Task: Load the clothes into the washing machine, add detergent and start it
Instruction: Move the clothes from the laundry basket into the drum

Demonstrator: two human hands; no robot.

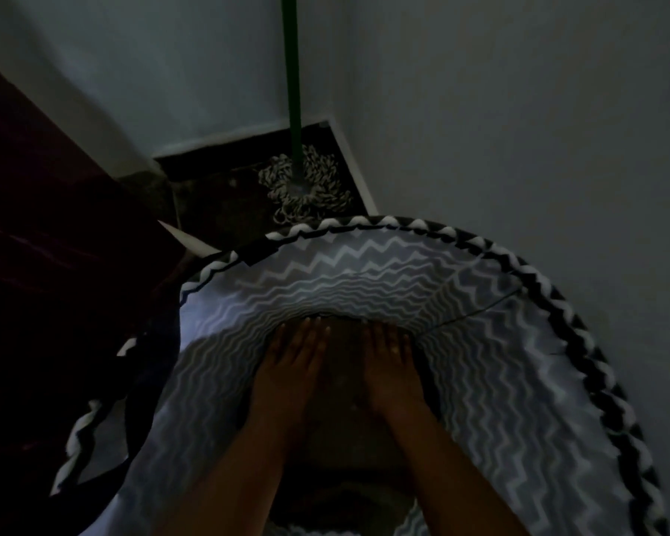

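Note:
A round laundry basket [480,381] with a grey and white zigzag lining and a black and white rim fills the lower part of the dim view. Both my arms reach deep into it. My left hand [293,365] and my right hand [389,361] lie side by side near the bottom, fingers stretched forward and flat on dark cloth [343,365]. The light is too poor to tell whether the fingers grip the cloth. No washing machine or detergent is in view.
A mop [306,183] with a green handle and a black and white string head stands in the corner behind the basket. White walls close in at the back and right. A dark maroon curtain or cloth [35,226] hangs at the left.

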